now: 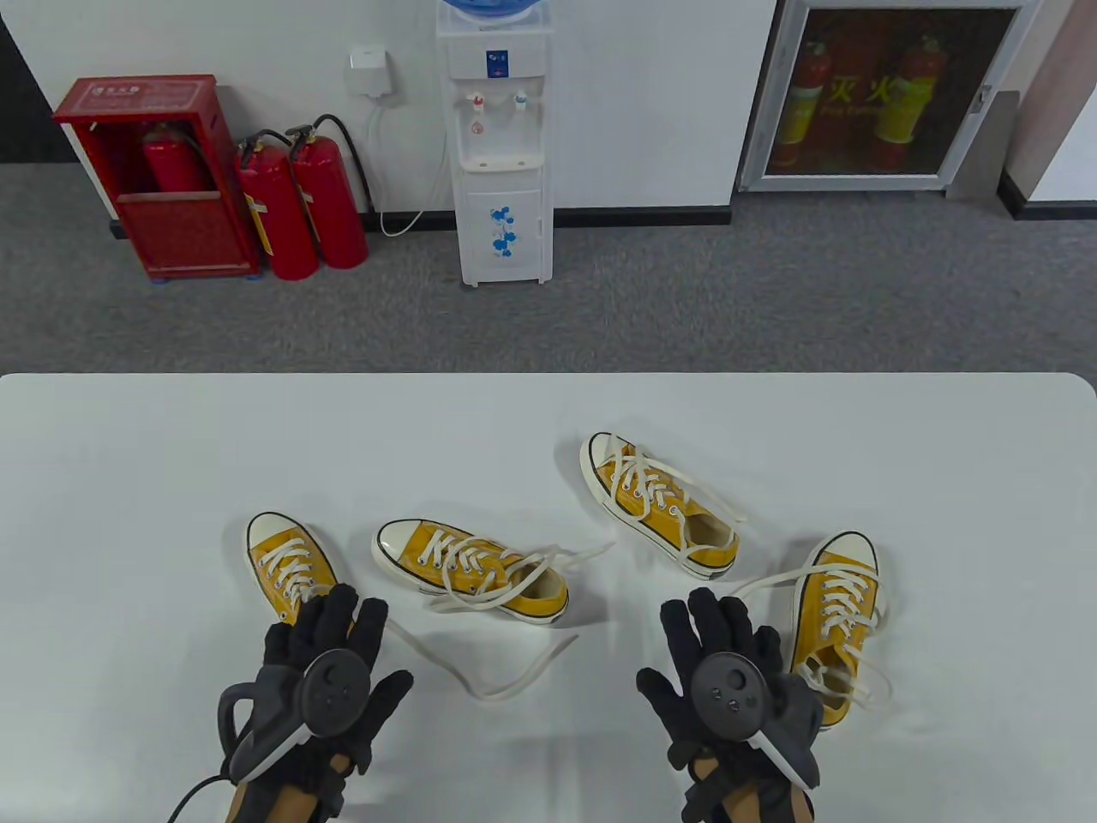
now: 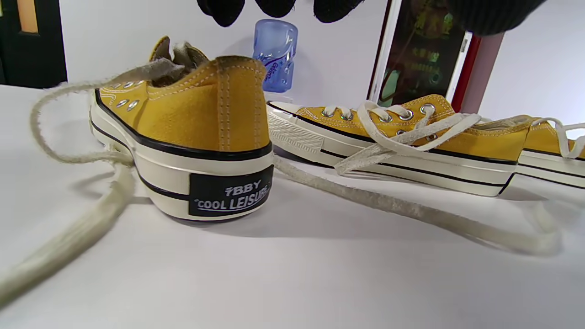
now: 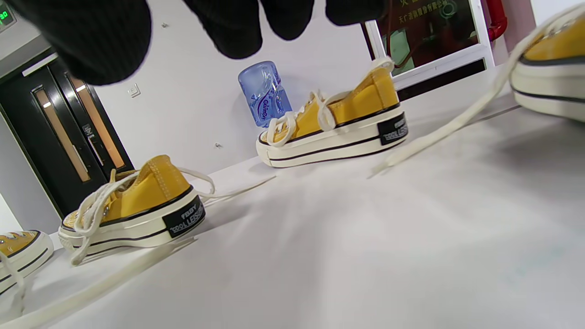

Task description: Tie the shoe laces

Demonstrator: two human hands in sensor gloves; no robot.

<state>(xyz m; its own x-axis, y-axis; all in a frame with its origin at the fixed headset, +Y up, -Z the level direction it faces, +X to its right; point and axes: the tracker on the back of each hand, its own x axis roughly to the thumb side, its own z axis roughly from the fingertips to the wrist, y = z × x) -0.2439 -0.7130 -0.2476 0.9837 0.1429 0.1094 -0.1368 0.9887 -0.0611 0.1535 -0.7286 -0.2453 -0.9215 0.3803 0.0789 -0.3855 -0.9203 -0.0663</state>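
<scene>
Four yellow low sneakers with untied cream laces lie on the white table [image 1: 171,463]. The leftmost shoe [image 1: 287,561] has its heel under my left hand [image 1: 338,634], which hovers with spread fingers and holds nothing. Its heel fills the left wrist view [image 2: 201,132]. The second shoe [image 1: 471,570] trails a long lace [image 1: 514,677] between my hands. The third shoe [image 1: 660,501] lies further back. The rightmost shoe [image 1: 836,609] lies just right of my right hand [image 1: 724,651], which is spread and empty. In the right wrist view the third shoe [image 3: 333,123] and the second shoe [image 3: 137,205] show heel-on.
Beyond the table's far edge stand a water dispenser [image 1: 501,146], two fire extinguishers [image 1: 300,206] and a red cabinet [image 1: 163,171] on grey carpet. A lace [image 1: 771,583] from the rightmost shoe runs left across the table ahead of my right hand.
</scene>
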